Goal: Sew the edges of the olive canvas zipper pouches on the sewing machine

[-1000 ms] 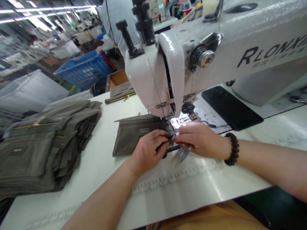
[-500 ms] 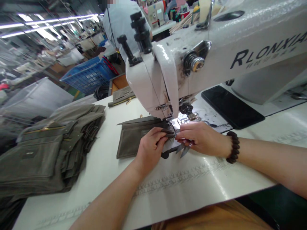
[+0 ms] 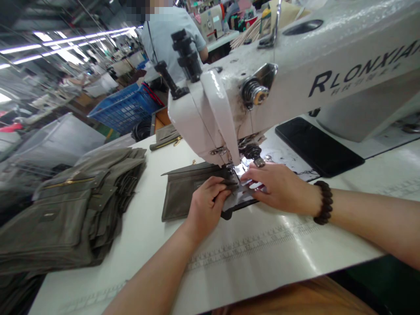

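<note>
My left hand point(image 3: 208, 201) is closed on the edge of an olive-brown fabric piece point(image 3: 179, 197), pinching it beside the needle. The piece lies flat under the head of a white sewing machine point(image 3: 203, 118), its upper flap reaching left. Close to the needle on the other side is my right hand point(image 3: 282, 188), fingers bent, with a bead bracelet on the wrist. Small scissors point(image 3: 257, 187) with reddish handles show partly between its thumb and fingers; the blades are blurred and hard to make out.
A thick stack of olive fabric pieces point(image 3: 62, 210) with zippers lies at the left. A black phone point(image 3: 320, 146) rests on the machine bed. Behind are a zippered piece point(image 3: 164, 136), a blue crate point(image 3: 126, 107) and a person point(image 3: 173, 43). Ruler markings point(image 3: 243, 249) run along the table front.
The scissors' blades, which pointed down toward me below my right hand, no longer stick out there. My right fingers have shifted and spread slightly. My left hand keeps its pinch on the fabric.
</note>
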{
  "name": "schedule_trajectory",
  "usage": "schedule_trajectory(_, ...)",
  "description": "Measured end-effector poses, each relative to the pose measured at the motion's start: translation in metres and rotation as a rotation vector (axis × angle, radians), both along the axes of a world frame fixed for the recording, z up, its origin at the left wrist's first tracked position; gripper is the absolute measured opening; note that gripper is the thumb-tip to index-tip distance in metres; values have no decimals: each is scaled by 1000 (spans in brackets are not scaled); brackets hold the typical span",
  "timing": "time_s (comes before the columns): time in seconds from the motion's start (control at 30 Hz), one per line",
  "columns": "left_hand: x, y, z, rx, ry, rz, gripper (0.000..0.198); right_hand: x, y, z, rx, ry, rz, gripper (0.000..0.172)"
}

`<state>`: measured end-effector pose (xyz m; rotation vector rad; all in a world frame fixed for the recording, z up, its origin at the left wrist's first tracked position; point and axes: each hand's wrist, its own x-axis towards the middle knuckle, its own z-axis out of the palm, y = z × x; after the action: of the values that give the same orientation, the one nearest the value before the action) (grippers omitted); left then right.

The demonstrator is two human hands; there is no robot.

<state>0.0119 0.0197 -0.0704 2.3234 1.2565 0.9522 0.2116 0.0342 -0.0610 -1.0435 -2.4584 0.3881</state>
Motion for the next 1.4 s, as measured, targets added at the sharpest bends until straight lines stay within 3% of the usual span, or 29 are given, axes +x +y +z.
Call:
schedule_trajectory(0.07,-2,-1,0,7,-6,-18,10,0,0,3,-14,-18,-48,24)
schedule_trajectory(0.2,-3,-1,1,16,-8,-23,10,-1,0,6,-6,-101,-30,16)
schedule_trajectory(0.5,-3,-3,-1,43,29,-46,11,-2,0,6,-10,-184,-15,16)
schedule_trajectory(0.77,-3,-6,-4,205,134,-101,11,-1,-2,10,-34,-239,-4,16)
schedule_trajectory(0.97,-4,-6,-5,237,194,-128,13,2,-1,11,-88,-195,69,17)
schedule_trajectory(1.4,-3,-5,-6,249,175,-156,10,1,-3,8,-1,-282,41,21)
